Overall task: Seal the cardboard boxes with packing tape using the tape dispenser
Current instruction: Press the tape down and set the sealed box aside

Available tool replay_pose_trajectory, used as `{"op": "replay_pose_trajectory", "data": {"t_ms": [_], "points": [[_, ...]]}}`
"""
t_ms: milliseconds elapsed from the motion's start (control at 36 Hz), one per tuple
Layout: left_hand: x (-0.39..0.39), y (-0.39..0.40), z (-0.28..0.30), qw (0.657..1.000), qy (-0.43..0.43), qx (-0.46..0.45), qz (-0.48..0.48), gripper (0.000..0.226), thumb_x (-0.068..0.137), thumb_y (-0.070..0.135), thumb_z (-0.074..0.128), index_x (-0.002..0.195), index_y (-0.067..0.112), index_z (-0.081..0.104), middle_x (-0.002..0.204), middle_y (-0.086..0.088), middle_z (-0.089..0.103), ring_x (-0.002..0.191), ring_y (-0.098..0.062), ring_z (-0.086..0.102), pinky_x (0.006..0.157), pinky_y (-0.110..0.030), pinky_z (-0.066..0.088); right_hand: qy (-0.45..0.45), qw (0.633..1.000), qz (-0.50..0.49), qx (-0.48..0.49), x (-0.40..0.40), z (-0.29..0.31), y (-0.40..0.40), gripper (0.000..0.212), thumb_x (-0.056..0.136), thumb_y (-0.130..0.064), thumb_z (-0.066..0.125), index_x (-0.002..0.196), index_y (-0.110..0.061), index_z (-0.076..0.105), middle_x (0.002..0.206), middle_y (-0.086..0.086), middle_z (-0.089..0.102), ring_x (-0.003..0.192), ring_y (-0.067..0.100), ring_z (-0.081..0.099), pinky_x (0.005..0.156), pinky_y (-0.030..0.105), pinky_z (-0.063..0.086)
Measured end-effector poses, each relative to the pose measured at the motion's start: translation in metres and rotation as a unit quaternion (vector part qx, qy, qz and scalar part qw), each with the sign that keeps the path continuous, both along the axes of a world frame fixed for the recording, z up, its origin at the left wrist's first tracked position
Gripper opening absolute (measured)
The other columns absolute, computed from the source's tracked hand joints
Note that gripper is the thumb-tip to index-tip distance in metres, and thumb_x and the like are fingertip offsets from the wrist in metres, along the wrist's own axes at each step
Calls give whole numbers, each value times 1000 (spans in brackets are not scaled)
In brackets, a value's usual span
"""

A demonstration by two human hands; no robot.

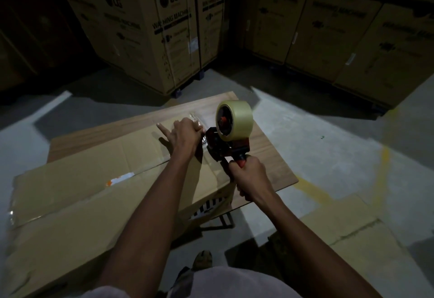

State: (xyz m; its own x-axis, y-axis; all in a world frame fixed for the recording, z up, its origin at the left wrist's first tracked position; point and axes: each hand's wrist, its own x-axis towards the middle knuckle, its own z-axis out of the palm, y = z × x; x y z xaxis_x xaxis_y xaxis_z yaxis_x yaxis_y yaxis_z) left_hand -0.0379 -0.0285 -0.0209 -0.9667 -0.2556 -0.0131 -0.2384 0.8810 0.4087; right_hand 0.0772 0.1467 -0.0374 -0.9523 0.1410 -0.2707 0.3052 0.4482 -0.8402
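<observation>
A long cardboard box (77,180) lies closed on a wooden table (267,157), its centre seam running from lower left to upper right. My right hand (250,178) grips the red handle of the tape dispenser (225,142), which carries a pale roll of packing tape (234,118) and sits at the box's far right end. My left hand (184,134) pinches the loose clear tape end right beside the dispenser's mouth, with its little finger stretched out over the box top.
Tall printed washing-machine cartons (150,27) stand stacked behind the table and to the right (340,27). Flat cardboard sheets (352,227) lie on the concrete floor at right, near a yellow floor line (328,192). My foot (202,260) is below the table edge.
</observation>
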Motion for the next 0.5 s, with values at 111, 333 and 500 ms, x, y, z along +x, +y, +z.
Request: {"op": "replay_pose_trajectory", "data": {"t_ms": [111, 333, 500], "points": [[0, 0, 5, 999, 3, 48, -3, 26, 95, 38, 66, 92, 14, 77, 100, -15, 73, 116, -30, 63, 119, -64, 19, 7, 1000, 15, -8, 1, 2, 6, 20, 92, -29, 61, 88, -10, 65, 70, 11, 63, 45, 21, 56, 37, 23, 40], [0, 2, 3, 999, 6, 37, -12, 28, 95, 42, 66, 102, 17, 77, 107, -8, 74, 120, -26, 62, 118, -61, 18, 4, 999, 14, -49, 17, -4, 17, 18, 91, -27, 60, 79, -13, 58, 63, 6, 56, 40, 16, 49, 40, 25, 41], [0, 2, -6, 999, 4, 47, -10, 25, 95, 40, 65, 102, 20, 77, 111, -10, 73, 126, -29, 57, 121, -66, 1, 18, 999, 7, -33, 16, -8, 16, 20, 89, -30, 61, 82, -11, 60, 70, 11, 62, 47, 23, 57, 39, 26, 43]]}}
